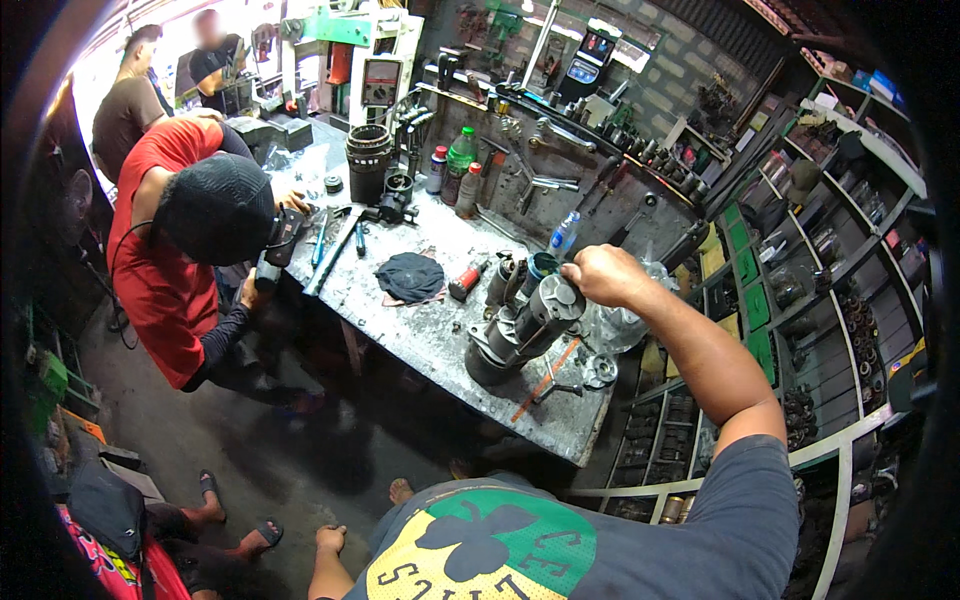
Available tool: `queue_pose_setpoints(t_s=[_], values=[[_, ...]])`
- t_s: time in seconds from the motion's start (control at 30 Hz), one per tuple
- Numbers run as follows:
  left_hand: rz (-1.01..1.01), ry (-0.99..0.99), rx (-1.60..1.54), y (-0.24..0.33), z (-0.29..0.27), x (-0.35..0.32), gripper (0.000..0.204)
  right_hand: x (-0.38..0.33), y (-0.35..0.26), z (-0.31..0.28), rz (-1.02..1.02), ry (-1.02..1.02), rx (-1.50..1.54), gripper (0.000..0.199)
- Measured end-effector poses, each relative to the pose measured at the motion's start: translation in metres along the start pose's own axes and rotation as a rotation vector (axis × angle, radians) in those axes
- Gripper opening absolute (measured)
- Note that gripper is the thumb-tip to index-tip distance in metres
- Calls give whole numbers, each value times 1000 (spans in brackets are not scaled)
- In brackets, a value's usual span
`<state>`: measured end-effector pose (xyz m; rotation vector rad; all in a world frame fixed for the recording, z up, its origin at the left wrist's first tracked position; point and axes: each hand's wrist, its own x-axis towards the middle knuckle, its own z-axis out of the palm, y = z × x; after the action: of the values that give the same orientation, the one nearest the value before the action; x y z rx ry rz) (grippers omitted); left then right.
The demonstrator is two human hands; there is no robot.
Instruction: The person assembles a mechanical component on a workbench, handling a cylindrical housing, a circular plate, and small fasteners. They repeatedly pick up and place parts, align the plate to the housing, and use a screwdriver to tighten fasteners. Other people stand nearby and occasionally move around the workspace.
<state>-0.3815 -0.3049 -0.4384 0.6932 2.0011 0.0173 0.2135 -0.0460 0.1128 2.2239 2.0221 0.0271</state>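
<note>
My right hand (603, 275) is closed around the upper end of a grey cylindrical motor-like assembly (520, 330). The assembly leans tilted on the metal workbench (420, 335) near its right end. A second dark cylinder (500, 280) stands just behind it. My left hand (330, 540) hangs low beside my grey shirt, fingers loosely curled, with nothing seen in it. An orange-handled tool (545, 380) lies on the bench in front of the assembly.
A person in a red shirt and black cap (215, 210) bends over the bench's left side holding a dark tool (275, 255). On the bench are a dark cloth (410, 277), bottles (458, 155) and a black ring stack (368, 160). Parts shelves (800, 290) stand at right. Two people stand at the back left.
</note>
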Motion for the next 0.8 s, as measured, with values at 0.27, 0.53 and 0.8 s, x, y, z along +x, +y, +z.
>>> queue_pose_setpoints(t_s=[0.27, 0.53, 0.8], values=[[7, -80, -7, -43, 7, 34, 54, -1, 5, 3, 38, -44, 88, 46], [-14, -132, 56, -41, 9, 7, 53, -1, 11, 6, 4, -73, 114, 44], [29, -54, 50, -13, 9, -25, 54, -1, 10, 8, -24, -47, 97, 49]])
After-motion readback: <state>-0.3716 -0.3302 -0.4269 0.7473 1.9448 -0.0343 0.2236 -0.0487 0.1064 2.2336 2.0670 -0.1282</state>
